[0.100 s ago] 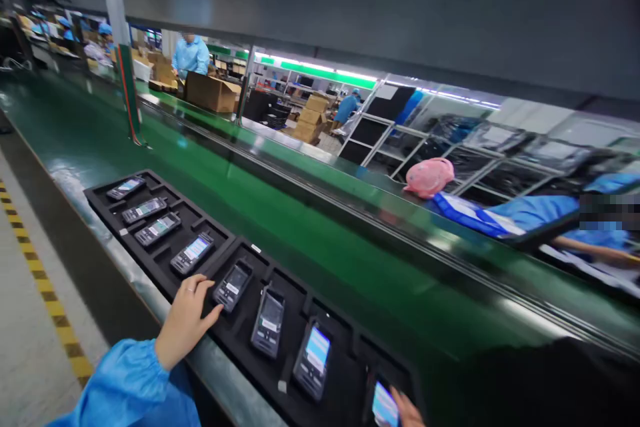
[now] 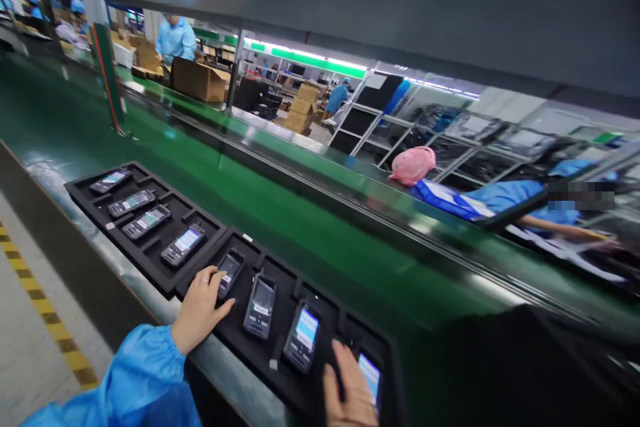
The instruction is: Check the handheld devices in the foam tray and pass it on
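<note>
Two black foam trays (image 2: 173, 284) lie end to end, with black handsets with screens and keypads in their slots. My left hand (image 2: 203, 310) is at the near tray, thumb and fingers apart, with fingertips over the lower left of a dark-screened handset (image 2: 233, 268). Whether they touch it I cannot tell. Another dark handset (image 2: 261, 305) lies just right of that hand. My right hand (image 2: 350, 387) is at the near end, fingers spread, between a lit handset (image 2: 303, 337) and the last lit handset (image 2: 369, 373), partly covering the last one.
The trays rest on a green belt (image 2: 310, 240) along the metal bench edge (image 2: 150, 293). A post (image 2: 103, 73) rises at the left. Across the line are a pink bag (image 2: 413, 165), a co-worker's arm (image 2: 560, 227) and a cardboard box (image 2: 199, 80). A dark shape (image 2: 520, 373) fills the lower right.
My right hand has come further into view and moved left, from the last handset's right side to its left. My left hand has shifted right over the dark handset. The whole view has shifted slightly.
</note>
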### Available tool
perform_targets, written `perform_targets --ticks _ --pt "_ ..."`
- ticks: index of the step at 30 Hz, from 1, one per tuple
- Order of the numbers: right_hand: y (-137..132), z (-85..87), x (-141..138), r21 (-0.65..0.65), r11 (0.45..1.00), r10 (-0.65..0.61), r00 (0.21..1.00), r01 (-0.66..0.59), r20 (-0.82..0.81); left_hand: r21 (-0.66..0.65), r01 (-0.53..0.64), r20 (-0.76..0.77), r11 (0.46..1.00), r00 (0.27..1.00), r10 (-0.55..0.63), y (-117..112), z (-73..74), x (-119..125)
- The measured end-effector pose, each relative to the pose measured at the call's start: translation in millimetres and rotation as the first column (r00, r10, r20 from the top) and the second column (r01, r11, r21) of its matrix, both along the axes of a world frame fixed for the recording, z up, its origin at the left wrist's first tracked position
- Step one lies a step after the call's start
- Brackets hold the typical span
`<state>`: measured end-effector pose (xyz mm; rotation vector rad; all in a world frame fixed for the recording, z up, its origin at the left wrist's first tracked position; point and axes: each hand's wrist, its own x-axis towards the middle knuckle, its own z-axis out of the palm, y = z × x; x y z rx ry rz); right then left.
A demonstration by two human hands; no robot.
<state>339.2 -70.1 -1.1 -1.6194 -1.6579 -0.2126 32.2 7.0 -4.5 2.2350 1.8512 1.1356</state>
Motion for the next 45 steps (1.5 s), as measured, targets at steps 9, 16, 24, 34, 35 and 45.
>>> perform_targets --ticks 9,16,24,34,35,45 --pt "17.7 9.9 -94.8 -0.206 0.958 0.233 0.961 -0.200 0.150 0.018 0.112 0.018 0.994 0.993 -0.112 3.2 -14.6 -16.5" --pt "15.6 3.8 -90.8 -0.193 0.960 0.232 0.961 -0.202 0.151 0.130 0.135 0.006 0.982 0.991 -0.137 2.8 -13.2 -16.7" --pt "13.6 7.1 -93.2 -0.181 0.963 0.223 0.969 -0.202 0.106 0.140 0.116 -0.003 0.983 0.993 -0.117 0.7 -4.6 -13.3" --pt "13.9 5.3 -96.8 -0.138 0.972 0.209 0.969 -0.191 0.133 0.124 0.092 -0.017 0.988 0.996 -0.091 2.0 -6.5 -13.5" --pt "14.1 4.8 -97.8 -0.131 0.974 0.200 0.970 -0.182 0.139 0.118 0.089 -0.014 0.989 0.996 -0.087 2.0 -6.3 -13.6" --pt "14.1 4.6 -103.8 -0.077 0.985 0.165 0.974 -0.154 0.154 0.140 0.099 -0.004 0.985 0.995 -0.100 1.7 -1.1 -13.0"
